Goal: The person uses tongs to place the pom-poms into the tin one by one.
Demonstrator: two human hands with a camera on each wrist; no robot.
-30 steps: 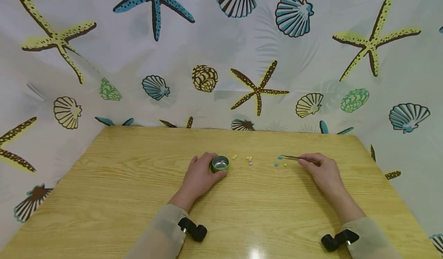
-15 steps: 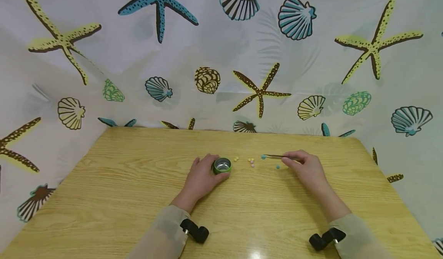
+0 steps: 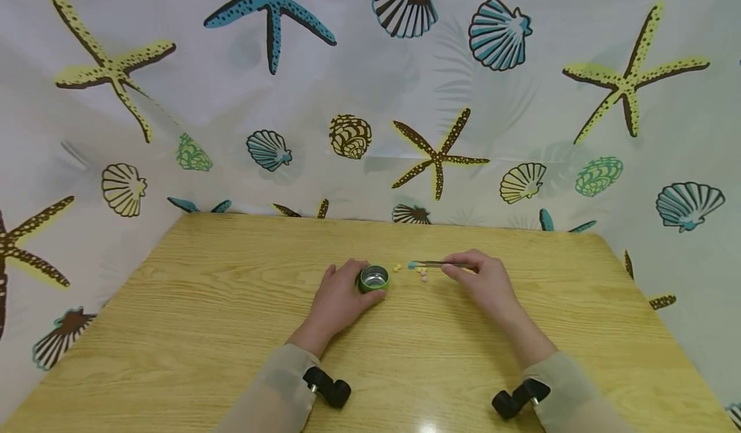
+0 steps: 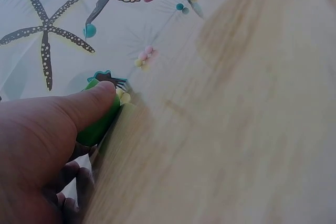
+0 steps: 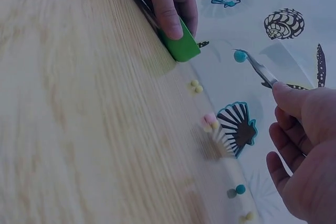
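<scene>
My left hand (image 3: 340, 301) grips a small green round tin (image 5: 185, 50) on the wooden table, thumb on its near side. Its silvery inside shows from above. My right hand (image 3: 486, 286) pinches a pair of metal tweezers (image 5: 261, 70) between thumb and fingers. At the tweezer tips a blue bead (image 5: 240, 56) is held above the table, right of the tin. Yellow beads (image 3: 397, 267) lie just beside the tin, and pink beads (image 3: 424, 276) with yellow ones lie farther right. Another blue bead (image 5: 240, 189) on the table is hidden behind my right hand in the head view.
The wooden table (image 3: 231, 330) reaches back to a white cloth (image 3: 324, 66) printed with starfish and shells. More yellow beads (image 5: 247, 216) lie near the lower edge of the right wrist view. Black camera mounts (image 3: 327, 386) sit on both sleeves.
My right hand has moved left with the tweezers and the blue bead, from the right-hand beads to above the middle ones. My left hand stays on the tin.
</scene>
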